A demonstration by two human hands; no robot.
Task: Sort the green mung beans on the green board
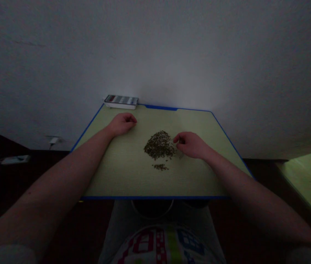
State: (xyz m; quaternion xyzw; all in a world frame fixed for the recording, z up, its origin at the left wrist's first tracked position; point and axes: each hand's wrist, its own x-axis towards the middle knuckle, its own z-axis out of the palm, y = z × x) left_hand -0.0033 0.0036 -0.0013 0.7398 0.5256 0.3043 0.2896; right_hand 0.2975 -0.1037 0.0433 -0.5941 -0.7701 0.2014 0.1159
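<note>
A heap of small brown grains or seeds (159,145) lies in the middle of the pale table (125,176). Just in front of it is a much smaller cluster of the same grains (160,167). At the heap's right edge is my right hand (190,144), its fingers curled and the thumb close to the forefinger; whether a grain sits between them is too small to tell. My left hand (122,124) rests on the tabletop to the left and behind the heap, with its fingers curled in loosely and nothing visible in them.
A white box with a dark, sectioned top (121,102) stands at the table's back left corner, against the wall (172,55). Blue edging (155,198) runs round the table. Below the front edge, a round dark container (152,209) shows between my legs. A power strip (15,159) lies far left.
</note>
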